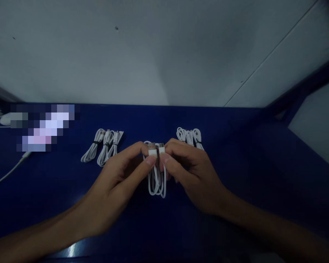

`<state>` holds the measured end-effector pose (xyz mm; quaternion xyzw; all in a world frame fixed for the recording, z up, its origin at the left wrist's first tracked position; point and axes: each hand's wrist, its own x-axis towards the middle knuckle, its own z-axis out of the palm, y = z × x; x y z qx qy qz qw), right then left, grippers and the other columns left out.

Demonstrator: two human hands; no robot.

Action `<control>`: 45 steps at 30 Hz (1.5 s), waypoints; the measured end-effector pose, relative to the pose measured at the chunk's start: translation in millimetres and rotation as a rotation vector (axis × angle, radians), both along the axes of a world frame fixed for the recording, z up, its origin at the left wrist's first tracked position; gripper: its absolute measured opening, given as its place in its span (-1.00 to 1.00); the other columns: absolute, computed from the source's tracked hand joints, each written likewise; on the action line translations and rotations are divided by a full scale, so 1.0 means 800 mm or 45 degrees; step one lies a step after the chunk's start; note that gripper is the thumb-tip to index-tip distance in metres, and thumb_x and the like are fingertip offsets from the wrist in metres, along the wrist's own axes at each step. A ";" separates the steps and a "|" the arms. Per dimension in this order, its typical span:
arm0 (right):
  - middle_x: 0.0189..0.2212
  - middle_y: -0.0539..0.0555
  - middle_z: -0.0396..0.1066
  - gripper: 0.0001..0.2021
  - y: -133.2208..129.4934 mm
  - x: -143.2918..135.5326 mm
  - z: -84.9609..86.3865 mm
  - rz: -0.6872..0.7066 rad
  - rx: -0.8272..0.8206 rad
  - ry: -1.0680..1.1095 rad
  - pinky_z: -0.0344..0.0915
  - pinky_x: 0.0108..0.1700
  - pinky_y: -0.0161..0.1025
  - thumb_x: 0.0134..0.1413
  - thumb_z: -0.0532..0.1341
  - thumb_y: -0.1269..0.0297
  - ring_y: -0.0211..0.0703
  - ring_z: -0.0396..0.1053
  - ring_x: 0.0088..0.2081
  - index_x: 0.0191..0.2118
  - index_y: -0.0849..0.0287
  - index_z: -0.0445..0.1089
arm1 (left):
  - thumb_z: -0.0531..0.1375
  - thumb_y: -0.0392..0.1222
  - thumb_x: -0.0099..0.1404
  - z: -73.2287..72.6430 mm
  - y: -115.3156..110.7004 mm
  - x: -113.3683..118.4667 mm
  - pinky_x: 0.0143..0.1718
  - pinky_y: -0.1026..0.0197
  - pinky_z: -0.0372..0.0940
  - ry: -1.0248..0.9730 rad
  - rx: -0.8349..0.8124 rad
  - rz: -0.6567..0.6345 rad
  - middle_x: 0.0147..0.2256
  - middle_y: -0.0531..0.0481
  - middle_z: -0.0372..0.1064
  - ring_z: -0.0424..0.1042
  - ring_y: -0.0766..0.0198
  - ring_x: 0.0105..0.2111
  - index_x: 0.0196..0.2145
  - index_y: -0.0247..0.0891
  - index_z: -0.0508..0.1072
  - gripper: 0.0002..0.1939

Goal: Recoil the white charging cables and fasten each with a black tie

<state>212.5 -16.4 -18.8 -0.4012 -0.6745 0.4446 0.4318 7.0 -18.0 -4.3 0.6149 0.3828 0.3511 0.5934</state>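
Both hands (pixel 117 177) (pixel 196 173) pinch side by side, thumbs (pixel 141 170) uppermost.

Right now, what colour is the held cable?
The cable is white, clearest in the head view.

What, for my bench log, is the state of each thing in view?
Looped white cable in both hands: coiled, two plugs uppermost; any tie hidden.
Left bare hand: pinching one white plug.
Right bare hand: pinching the other white plug.
Three slim white cable bundles, left: coiled, bound with black ties.
White cable bundles, right: coiled, at least two black-tied, partly hidden.
White cord, far left: uncoiled, running to the pixelated patch.
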 end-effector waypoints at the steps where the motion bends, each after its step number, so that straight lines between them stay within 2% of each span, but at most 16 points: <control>1: -0.43 -0.05 0.31 -0.63 0.000 0.000 0.000 0.000 -0.001 0.002 0.23 -0.38 -0.21 0.50 0.21 0.28 -0.26 0.26 -0.42 -0.45 0.13 0.39 | 0.21 -0.20 0.63 0.000 0.000 0.000 -0.21 0.24 0.31 -0.001 0.000 -0.003 -0.24 0.07 0.46 0.41 0.28 -0.25 -0.17 -0.14 0.51 -0.87; 28: -0.43 -0.04 0.32 -0.63 -0.001 -0.001 0.000 -0.016 0.006 -0.015 0.26 -0.35 -0.20 0.49 0.21 0.29 -0.24 0.29 -0.41 -0.45 0.12 0.36 | 0.20 -0.10 0.64 -0.005 0.001 -0.005 -0.24 0.22 0.27 0.029 0.020 0.006 -0.26 0.07 0.41 0.35 0.28 -0.28 -0.18 -0.13 0.51 -0.82; 35: -0.44 -0.05 0.30 -0.65 0.001 -0.003 -0.001 -0.038 -0.045 -0.049 0.21 -0.41 -0.22 0.49 0.21 0.29 -0.25 0.24 -0.43 -0.43 0.12 0.36 | 0.20 0.01 0.63 -0.003 0.000 -0.004 -0.20 0.16 0.31 0.069 -0.131 0.052 -0.23 0.05 0.44 0.39 0.21 -0.22 -0.08 -0.09 0.51 -0.83; 39: -0.45 -0.06 0.30 -0.70 0.000 -0.004 -0.001 -0.066 -0.083 -0.044 0.20 -0.40 -0.21 0.47 0.24 0.30 -0.25 0.23 -0.44 -0.39 0.12 0.36 | 0.21 0.10 0.60 -0.002 -0.001 -0.004 -0.19 0.18 0.32 0.083 -0.206 0.118 -0.22 0.05 0.40 0.37 0.19 -0.17 -0.12 -0.08 0.47 -0.77; 45: -0.40 -0.04 0.37 -0.75 0.000 -0.003 -0.003 -0.122 -0.133 0.026 0.29 -0.33 -0.18 0.47 0.24 0.29 -0.19 0.33 -0.37 -0.34 0.10 0.33 | 0.23 0.10 0.59 -0.003 0.001 -0.004 -0.22 0.17 0.33 0.042 -0.218 0.138 -0.24 0.04 0.36 0.34 0.21 -0.25 -0.14 -0.10 0.41 -0.76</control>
